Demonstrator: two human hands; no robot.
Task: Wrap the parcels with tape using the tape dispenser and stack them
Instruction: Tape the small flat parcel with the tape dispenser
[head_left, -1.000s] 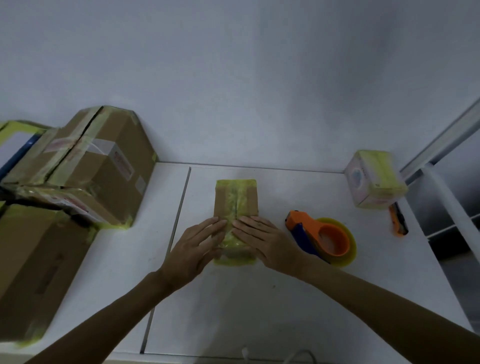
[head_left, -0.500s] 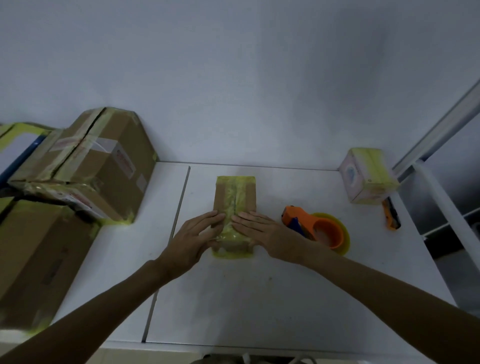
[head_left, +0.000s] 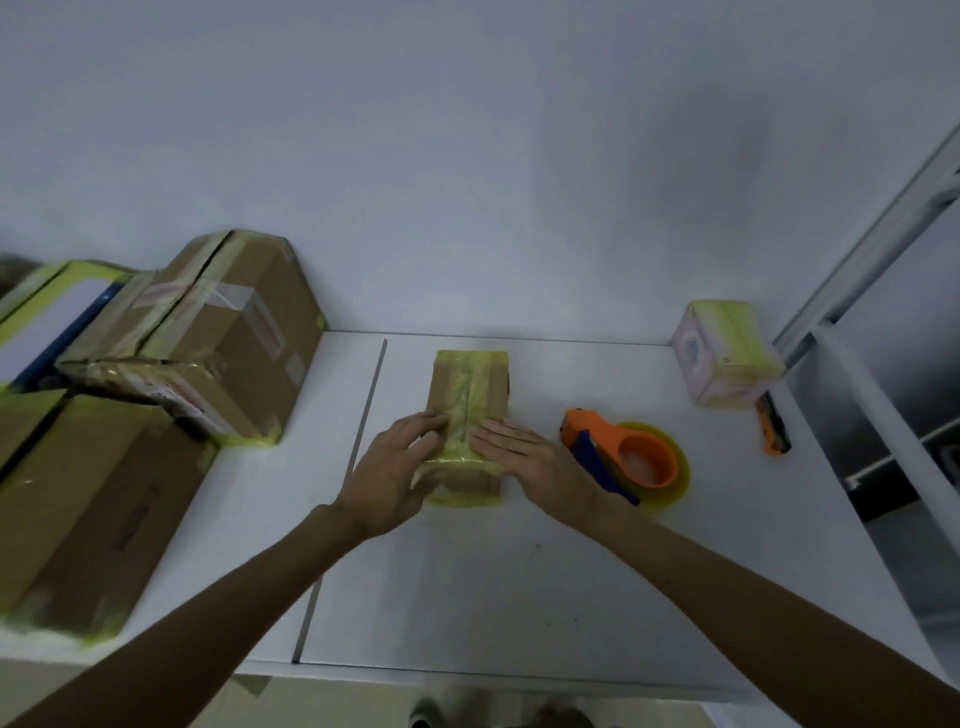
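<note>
On the left side of the white table (head_left: 597, 597): biggest item is a brown cardboard box (head_left: 88, 499), yellow tape at the corners, lying at the near-left edge. Behind it a second cardboard box (head_left: 234, 343) sits tilted on other taped cartons, against the wall (head_left: 467, 156), with clear and yellow tape bands across it. Far left, partly cut off: white-and-blue box (head_left: 36, 327) with yellow tape edging.

Table centre: the parcel (head_left: 470, 382), a small brown carton with its long axis pointing away from the person. Yellow tape strip down the middle of the top and around both ends. Flat on the table, apart from the stack.

Both hands are on the parcel's near end. Left hand (head_left: 392, 470): fingers straight, laid over the top-left edge. Right hand (head_left: 530, 457): flat, fingers straight, pressing the top-right part. Fingertips nearly meet at the tape strip. Neither hand curls around anything.

Back-right corner: small pale box (head_left: 727, 358) wrapped in yellow tape, standing alone.

Just beside the right wrist: tape dispenser (head_left: 618, 454), orange body, blue handle, yellow roll, lying on the table, not held.

Just in front of the pale box: orange utility knife (head_left: 772, 428), near the table's right edge.
</note>
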